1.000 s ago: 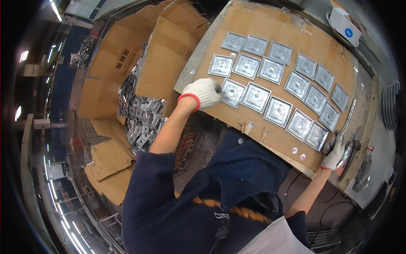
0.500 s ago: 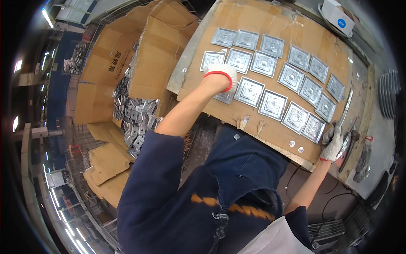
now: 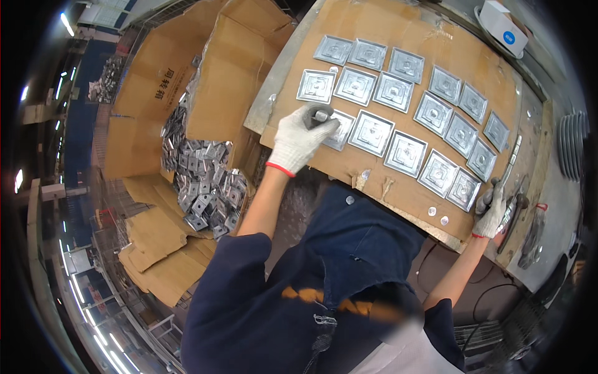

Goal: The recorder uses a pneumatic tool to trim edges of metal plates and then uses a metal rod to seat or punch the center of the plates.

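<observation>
My left hand (image 3: 299,138), in a white knit glove with grey fingertips, is above the near left of the cardboard-covered table (image 3: 283,128). Its thumb and forefinger pinch a small shiny metal disc (image 3: 321,116). Just beyond the fingers lies a square metal plate (image 3: 339,129), partly hidden by them. Several more such plates (image 3: 372,133) lie face up in slanting rows. At the table's right edge my gloved right hand (image 3: 492,217) is closed around a long, thin metal tool (image 3: 512,159) that points away from me; its grip is mostly covered.
Left of the table, a large cardboard box (image 3: 144,87) holds a heap of metal parts (image 3: 208,171). Loose discs (image 3: 432,212) lie near the front edge. Right of my right hand are a hammer-like tool (image 3: 516,215) and a clear plastic bag (image 3: 532,244). A white box (image 3: 501,28) stands far right.
My left hand has drawn back toward me and left from over the left-hand plates, uncovering them, and now shows a disc between its fingers. My right hand has stayed in place.
</observation>
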{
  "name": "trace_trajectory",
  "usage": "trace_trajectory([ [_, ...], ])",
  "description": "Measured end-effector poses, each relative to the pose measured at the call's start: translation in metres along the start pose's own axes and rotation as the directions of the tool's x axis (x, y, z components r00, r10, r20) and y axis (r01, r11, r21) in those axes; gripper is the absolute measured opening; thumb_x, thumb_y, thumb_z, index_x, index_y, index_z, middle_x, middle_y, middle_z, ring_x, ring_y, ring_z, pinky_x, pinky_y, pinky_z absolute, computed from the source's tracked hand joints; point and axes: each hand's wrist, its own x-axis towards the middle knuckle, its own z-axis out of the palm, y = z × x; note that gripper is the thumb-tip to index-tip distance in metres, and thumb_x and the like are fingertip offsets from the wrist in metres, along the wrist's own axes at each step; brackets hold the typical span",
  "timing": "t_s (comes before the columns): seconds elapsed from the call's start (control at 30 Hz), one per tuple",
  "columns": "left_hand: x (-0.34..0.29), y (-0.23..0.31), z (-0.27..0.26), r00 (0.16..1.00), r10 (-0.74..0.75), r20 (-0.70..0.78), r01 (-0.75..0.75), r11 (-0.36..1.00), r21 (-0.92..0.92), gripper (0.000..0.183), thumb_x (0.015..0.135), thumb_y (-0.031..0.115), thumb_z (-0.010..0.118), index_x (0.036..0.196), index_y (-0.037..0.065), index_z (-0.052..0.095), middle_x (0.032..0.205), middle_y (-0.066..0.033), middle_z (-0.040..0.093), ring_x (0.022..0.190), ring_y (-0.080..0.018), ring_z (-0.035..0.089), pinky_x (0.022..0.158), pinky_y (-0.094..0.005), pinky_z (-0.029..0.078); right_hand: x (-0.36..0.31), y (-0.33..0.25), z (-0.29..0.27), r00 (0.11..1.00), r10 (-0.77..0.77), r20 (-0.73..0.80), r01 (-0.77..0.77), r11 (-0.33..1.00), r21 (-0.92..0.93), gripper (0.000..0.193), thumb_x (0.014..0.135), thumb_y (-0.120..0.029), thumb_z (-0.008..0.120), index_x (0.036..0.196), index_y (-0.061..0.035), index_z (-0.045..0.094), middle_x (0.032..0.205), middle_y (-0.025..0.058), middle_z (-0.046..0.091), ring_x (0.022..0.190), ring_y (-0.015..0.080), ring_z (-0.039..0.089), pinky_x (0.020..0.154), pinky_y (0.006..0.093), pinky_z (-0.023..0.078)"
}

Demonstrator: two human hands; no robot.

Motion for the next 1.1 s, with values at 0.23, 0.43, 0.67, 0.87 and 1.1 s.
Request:
trace_trajectory([
  [0.23, 0.003, -0.032, 0.023, 0.966, 0.192, -0.173, -0.154, 0.966, 0.209, 0.03, 0.095, 0.02, 0.086, 0.115, 0.001, 0.076, 0.089, -0.0093, 0.076, 0.079, -0.0152, 0.073, 0.076, -0.0323, 0.06, -0.025, -0.03, 0.037, 0.976, 0.097, 0.196, -0.027, 0.943, -0.331, 0.046, 0.111, -0.033, 0.065, 0.143, -0.0017, 0.055, 0.071, -0.0068, 0.045, 0.05, 0.0041, 0.04, 0.043, 0.0228, 0.029],
  [0.43, 0.0, -0.035, 0.026, 0.941, 0.271, -0.204, -0.186, 0.915, 0.358, 0.03, 0.098, 0.028, 0.082, 0.113, 0.003, 0.075, 0.083, -0.0139, 0.077, 0.073, -0.024, 0.075, 0.071, -0.037, 0.059, -0.101, -0.104, 0.19, 0.816, 0.03, 0.578, 0.464, 0.564, -0.683, 0.03, 0.103, -0.025, 0.068, 0.121, -0.0005, 0.07, 0.088, 0.0045, 0.067, 0.078, 0.0122, 0.061, 0.073, 0.0309, 0.052],
  [0.67, 0.006, -0.05, 0.032, 0.93, 0.312, -0.194, -0.234, 0.911, 0.34, 0.032, 0.099, 0.028, 0.081, 0.115, 0.003, 0.072, 0.088, -0.016, 0.079, 0.081, -0.0321, 0.079, 0.076, -0.0414, 0.061, -0.141, -0.107, 0.285, 0.628, -0.13, 0.767, 0.714, 0.487, -0.502, 0.031, 0.106, -0.033, 0.07, 0.12, -0.006, 0.062, 0.078, 0.0171, 0.071, 0.07, 0.0381, 0.074, 0.067, 0.0453, 0.058],
  [0.87, -0.002, -0.033, 0.024, 0.972, 0.183, -0.148, -0.114, 0.916, 0.385, 0.037, 0.099, 0.035, 0.079, 0.116, 0.003, 0.072, 0.09, -0.0167, 0.078, 0.084, -0.0363, 0.077, 0.078, -0.0429, 0.06, -0.121, -0.074, 0.286, 0.558, 0.102, 0.823, 0.823, 0.06, -0.565, 0.036, 0.106, -0.039, 0.068, 0.117, -0.0054, 0.063, 0.078, 0.018, 0.072, 0.073, 0.0423, 0.074, 0.064, 0.0507, 0.057],
  [1.1, -0.005, -0.042, 0.028, 0.918, 0.29, -0.272, -0.205, 0.932, 0.3, 0.035, 0.094, 0.034, 0.085, 0.115, 0.008, 0.074, 0.099, -0.0146, 0.08, 0.091, -0.0353, 0.079, 0.081, -0.0446, 0.061, -0.157, -0.087, 0.243, 0.68, -0.126, 0.723, 0.665, 0.523, -0.534, 0.035, 0.106, -0.036, 0.071, 0.118, -0.0041, 0.063, 0.079, 0.0177, 0.07, 0.073, 0.0369, 0.073, 0.069, 0.0447, 0.057],
])
